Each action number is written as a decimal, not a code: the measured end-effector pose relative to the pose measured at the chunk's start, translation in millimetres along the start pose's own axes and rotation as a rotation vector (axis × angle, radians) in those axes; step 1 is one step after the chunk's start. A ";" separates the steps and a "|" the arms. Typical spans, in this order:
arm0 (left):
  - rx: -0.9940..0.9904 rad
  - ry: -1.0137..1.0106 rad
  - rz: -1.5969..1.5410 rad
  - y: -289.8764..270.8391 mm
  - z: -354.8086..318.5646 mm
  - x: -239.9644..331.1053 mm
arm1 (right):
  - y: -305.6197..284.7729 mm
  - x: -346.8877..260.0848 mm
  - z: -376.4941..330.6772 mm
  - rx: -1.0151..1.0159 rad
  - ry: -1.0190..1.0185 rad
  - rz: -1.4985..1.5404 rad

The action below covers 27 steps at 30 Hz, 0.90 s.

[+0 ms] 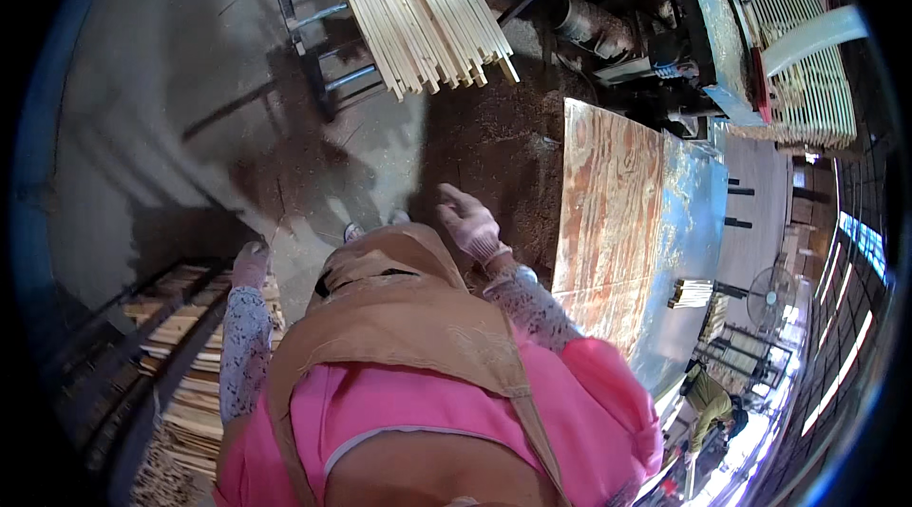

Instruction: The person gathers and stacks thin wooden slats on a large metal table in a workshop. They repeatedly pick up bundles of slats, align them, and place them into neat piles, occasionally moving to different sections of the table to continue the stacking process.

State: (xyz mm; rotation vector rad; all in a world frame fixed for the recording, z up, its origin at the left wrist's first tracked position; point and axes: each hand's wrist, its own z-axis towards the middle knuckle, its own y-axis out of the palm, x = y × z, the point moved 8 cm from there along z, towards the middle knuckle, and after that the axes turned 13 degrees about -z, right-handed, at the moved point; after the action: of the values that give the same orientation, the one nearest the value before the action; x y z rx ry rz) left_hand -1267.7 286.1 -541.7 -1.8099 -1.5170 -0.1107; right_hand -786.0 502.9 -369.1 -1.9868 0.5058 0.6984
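Observation:
My right hand (pixel 468 224), in a pale knit glove, hangs in the air in front of me with its fingers stretched and nothing in it. On the other side my left hand (pixel 251 266), gloved too, is low beside a dark metal rack (pixel 180 355) with stacked wood strips (pixel 195 402). Its fingers are foreshortened, so I cannot tell whether they touch the rack or hold anything. Ahead, a bundle of pale wooden strips (pixel 427 20) lies across a metal stand (pixel 309 56), apart from both hands.
To my right stands a table with a plywood top (pixel 608 212) and a metal sheet (pixel 679 250) strewn with shavings. Machinery with a white hose (pixel 812 39) is at the far right. Sawdust (pixel 494 146) covers part of the floor. Another person (pixel 708 402) bends at the lower right.

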 end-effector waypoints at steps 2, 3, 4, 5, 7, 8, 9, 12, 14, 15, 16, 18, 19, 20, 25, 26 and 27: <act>0.102 0.085 -0.135 -37.1 36.1 22.8 | 22.3 -23.3 41.8 -0.048 -0.033 -0.224; 0.191 0.145 -0.200 -53.9 46.3 26.2 | 28.8 -40.5 59.4 -0.117 -0.083 -0.284; 0.172 0.153 -0.072 -58.8 58.2 19.4 | 33.9 -48.5 77.0 -0.161 -0.029 -0.303; 0.159 0.157 0.057 -61.6 70.5 8.5 | 38.2 -56.0 93.1 -0.204 0.019 -0.319; -0.014 0.369 0.422 -59.8 84.9 17.2 | 48.0 -66.0 132.6 -0.236 0.068 -0.248; -0.047 0.189 0.141 -68.0 100.3 -1.6 | 56.2 -66.3 154.1 -0.225 0.078 -0.149; -0.078 0.013 -0.130 -67.9 122.2 -23.1 | 63.0 -69.6 178.0 -0.211 0.090 -0.039; -0.078 0.199 0.349 -116.2 169.0 23.8 | 77.5 -103.6 250.6 -0.147 0.169 0.221; -0.041 -0.074 0.134 -145.3 171.2 130.3 | 57.7 -130.9 277.4 -0.005 0.167 0.257; -0.056 0.105 0.126 -161.5 193.6 153.4 | 61.4 -148.1 299.2 0.021 0.110 0.302; -0.080 0.289 0.119 -178.4 223.8 173.5 | 68.2 -158.6 322.0 0.055 0.058 0.347; -0.070 0.477 0.164 -206.6 286.3 202.6 | 86.3 -174.3 355.7 0.067 -0.082 0.570; -0.068 0.484 0.157 -218.0 317.3 237.2 | 87.2 -185.6 364.3 0.075 -0.064 0.520; -0.063 0.490 0.151 -231.5 344.5 276.0 | 79.3 -208.3 366.3 0.081 -0.046 0.475; -0.173 0.687 0.193 -254.5 401.1 462.7 | 143.3 -213.6 391.6 -0.039 0.343 0.185; -0.213 0.707 0.210 -259.6 398.1 486.9 | 130.1 -233.1 385.4 0.056 0.257 0.266; -0.255 0.731 0.229 -260.0 398.2 505.9 | 122.0 -234.6 381.3 0.262 0.105 0.154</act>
State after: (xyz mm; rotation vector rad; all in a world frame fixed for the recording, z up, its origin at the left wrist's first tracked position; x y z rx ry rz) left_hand -1502.5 931.5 -438.9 -1.8306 -0.7988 -0.7904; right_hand -1138.2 795.2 -445.6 -1.7571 0.7798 0.5903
